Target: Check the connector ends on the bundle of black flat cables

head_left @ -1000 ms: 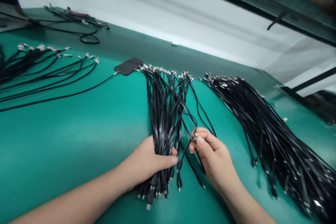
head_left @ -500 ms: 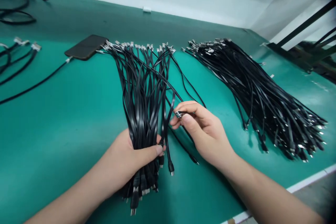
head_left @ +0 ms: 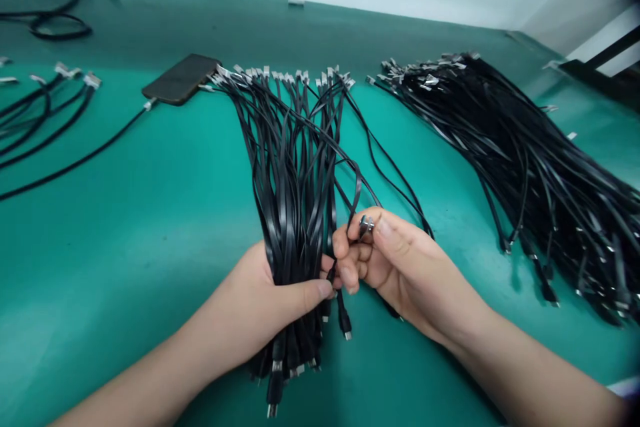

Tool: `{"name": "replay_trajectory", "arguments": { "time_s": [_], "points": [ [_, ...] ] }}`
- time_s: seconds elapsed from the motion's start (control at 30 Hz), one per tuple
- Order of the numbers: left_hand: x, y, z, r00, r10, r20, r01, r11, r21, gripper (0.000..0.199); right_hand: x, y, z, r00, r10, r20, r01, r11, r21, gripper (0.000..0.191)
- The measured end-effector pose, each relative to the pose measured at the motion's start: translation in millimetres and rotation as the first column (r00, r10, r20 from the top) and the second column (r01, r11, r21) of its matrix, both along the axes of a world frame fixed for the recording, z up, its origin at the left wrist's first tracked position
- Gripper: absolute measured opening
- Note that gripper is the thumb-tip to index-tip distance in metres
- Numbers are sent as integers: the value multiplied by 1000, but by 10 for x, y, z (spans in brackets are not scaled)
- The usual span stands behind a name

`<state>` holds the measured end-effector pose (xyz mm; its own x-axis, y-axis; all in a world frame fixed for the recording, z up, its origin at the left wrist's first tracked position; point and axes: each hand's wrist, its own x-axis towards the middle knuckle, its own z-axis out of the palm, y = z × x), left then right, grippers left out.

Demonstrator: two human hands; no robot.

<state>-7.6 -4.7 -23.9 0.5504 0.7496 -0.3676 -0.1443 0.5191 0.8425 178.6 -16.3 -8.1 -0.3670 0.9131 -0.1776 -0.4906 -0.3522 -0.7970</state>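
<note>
1. Holding a thick bundle of flat black cables in the left hand, with thumb laid across the front and fingers curled behind, closed firmly around the strands a little above the lower plug ends.
2. Pinching a small shiny metal piece between thumb and forefinger of the right hand, with the remaining fingers loosely bent; cannot tell whether joined to a cable.
3. Differing from half a second ago in bringing the right hand closer to the left: now with bent fingertips just beside the left thumb, then with a clear gap between. Turning the palm further into view too, and showing the metal piece more openly.
4. Keeping the left hand's clasp on the bundle unchanged since then.
5. Spreading the bundle over a smooth green tabletop, fanned at the far end into a row of silver rectangular plugs.
6. Dangling a loose black cable plug with a metal tip beside the bundle, just below the nearly meeting fingertips.
7. Seeing, beside the leftmost silver plugs, a flat dark rectangular slab with rounded corners, with a single black cord reaching the near edge.
8. Seeing also a second, larger bundle of black cables well apart on the right, and several silver-tipped black cables on the left.
</note>
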Motion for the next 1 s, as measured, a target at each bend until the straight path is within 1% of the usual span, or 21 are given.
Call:
{"name": "replay_trajectory", "arguments": {
  "time_s": [0.07, 0.13, 0.2, 0.23, 0.3, 0.37, 0.43, 0.5, 0.57, 0.63, 0.7, 0.8, 0.87, 0.93, 1.0],
  "points": [
    [-4, 7, 9, 999, -22, 32, 22, 1000, -7, 17, 0, 9, -38, 1000, 15, 12, -16, 1000, 24, 23],
    [-12, 14, 18, 999, -22, -26, 22, 1000, -2, 16, 11, 8, -65, 998, 18, 64, -23, 997, 76, 24],
    [-25, 18, 26, 989, -1, -148, 0, 1000, -5, 17, 35, 2, -68, 975, -48, 219, 7, 983, 185, 22],
    [-31, 17, 31, 977, 9, -214, -11, 1000, -5, 19, 53, -2, -58, 940, -99, 326, 13, 966, 257, 20],
    [-38, 13, 42, 951, 21, -309, -22, 1000, 0, 23, 101, -7, -15, 826, -189, 532, -31, 925, 378, 17],
    [-35, 7, 60, 933, 27, -358, -27, 1000, 4, 25, 155, -10, 50, 702, -212, 680, -137, 897, 420, 14],
    [-22, -1, 81, 921, 39, -388, -43, 999, -2, 26, 202, -15, 115, 576, -207, 791, -252, 875, 413, 15],
    [-8, -9, 98, 910, 58, -411, -68, 998, -9, 26, 234, -24, 160, 459, -196, 866, -355, 853, 382, 20],
    [0, -15, 108, 905, 75, -419, -86, 996, -8, 26, 256, -35, 180, 391, -162, 906, -433, 836, 336, 23],
    [1, -18, 111, 903, 78, -422, -89, 996, -7, 26, 275, -47, 179, 352, -125, 927, -483, 824, 295, 22],
    [-2, -20, 115, 904, 68, -421, -79, 997, -10, 26, 296, -61, 166, 335, -113, 935, -505, 817, 279, 20],
    [5, -21, 130, 896, 67, -440, -85, 996, -20, 25, 313, -95, 150, 349, -111, 931, -517, 806, 290, 21],
    [19, -19, 142, 879, 83, -469, -106, 994, -22, 24, 305, -126, 151, 356, -107, 928, -526, 798, 294, 27],
    [36, -18, 151, 862, 101, -496, -128, 992, -21, 24, 283, -155, 163, 351, -109, 930, -525, 800, 291, 32],
    [49, -19, 155, 854, 116, -508, -145, 989, -17, 25, 257, -175, 178, 342, -109, 933, -516, 808, 284, 32]
  ]
}}
